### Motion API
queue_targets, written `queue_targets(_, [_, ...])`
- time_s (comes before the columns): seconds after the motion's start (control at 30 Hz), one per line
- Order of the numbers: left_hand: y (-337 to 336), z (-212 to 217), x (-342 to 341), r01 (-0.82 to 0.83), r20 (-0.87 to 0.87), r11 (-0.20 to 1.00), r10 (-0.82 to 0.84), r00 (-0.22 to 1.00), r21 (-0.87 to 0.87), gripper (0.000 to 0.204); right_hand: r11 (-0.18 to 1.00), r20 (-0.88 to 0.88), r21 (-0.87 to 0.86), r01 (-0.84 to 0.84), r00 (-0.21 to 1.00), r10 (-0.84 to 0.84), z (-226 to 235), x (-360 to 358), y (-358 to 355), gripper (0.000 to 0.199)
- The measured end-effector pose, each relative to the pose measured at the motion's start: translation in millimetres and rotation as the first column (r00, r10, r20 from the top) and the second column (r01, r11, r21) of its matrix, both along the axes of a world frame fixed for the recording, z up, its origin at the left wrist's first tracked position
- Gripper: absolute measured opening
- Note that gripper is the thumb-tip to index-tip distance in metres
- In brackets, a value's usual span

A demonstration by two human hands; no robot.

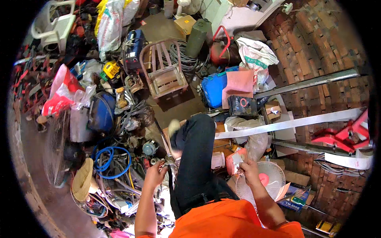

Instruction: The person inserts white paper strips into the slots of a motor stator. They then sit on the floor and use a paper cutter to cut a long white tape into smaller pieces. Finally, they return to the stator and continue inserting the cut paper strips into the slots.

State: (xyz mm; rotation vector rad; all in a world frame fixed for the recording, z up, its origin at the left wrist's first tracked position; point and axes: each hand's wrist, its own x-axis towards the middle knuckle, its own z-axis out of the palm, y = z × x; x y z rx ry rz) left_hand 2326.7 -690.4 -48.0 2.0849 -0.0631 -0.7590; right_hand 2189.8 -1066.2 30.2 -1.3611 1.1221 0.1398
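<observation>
The brick surface [317, 51] is spreading far to the right of both grips, and a stretch of brown floor [158, 24] is showing well ahead of them. A slatted chair [168, 79] is standing ahead of the left grip [155, 174], a dark-trousered leg [194, 146] is filling the space between the grips, and a long pale strip [289, 125] is running ahead of the right grip [250, 171] and off to its right. A fan [276, 176] is lying just beside and under the right grip, its round cage edge leaving little room there; a coiled blue hose [115, 148] is crowding the area left of the left grip. A pink box [231, 162] is sitting just left of the right grip. Smallest is the pale packet [237, 159], at the right grip's fingertips: thumb and fingers appear to be clamping on it. The left grip is curling its fingers near the leg, but I cannot tell whether they are closing on anything. The step in hand seems to be handling the packet; moving it on would be calling for a steady pinch and a lift above the fan's rim, with the roomier path apparently lying forward past the chair.
</observation>
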Motion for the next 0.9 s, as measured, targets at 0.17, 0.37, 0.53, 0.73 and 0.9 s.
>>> queue_targets(0.17, [-41.9,-23.5,91.7,0.186,-0.083,0.979,-0.179,0.980,0.082,0.039,0.979,-0.053,0.044,0.199,0.979,-0.197,-24.5,24.0,-32.6,0.010])
queue_targets(0.37, [-101.6,-95.9,284.0,0.440,-0.164,0.884,-0.416,0.895,0.158,0.034,0.809,-0.067,-0.018,0.587,0.807,-0.587,-79.8,57.4,-60.3,0.015])
queue_targets(0.53, [-170.0,-145.8,465.9,0.583,-0.092,0.769,-0.582,0.808,0.264,0.024,0.821,-0.482,-0.179,0.543,0.679,-0.554,-62.1,116.4,-25.8,0.013])
queue_targets(0.73, [-261.4,-185.3,617.6,0.702,-0.002,0.598,-0.761,0.649,0.386,0.023,0.841,-0.574,-0.258,0.476,0.624,-0.530,-53.4,43.8,24.4,0.015])
queue_targets(0.9, [-279.8,-235.1,635.3,0.700,-0.074,0.475,-0.798,0.598,0.534,0.032,0.871,-0.651,-0.408,0.273,0.582,-0.487,-23.8,-56.4,35.5,0.018])
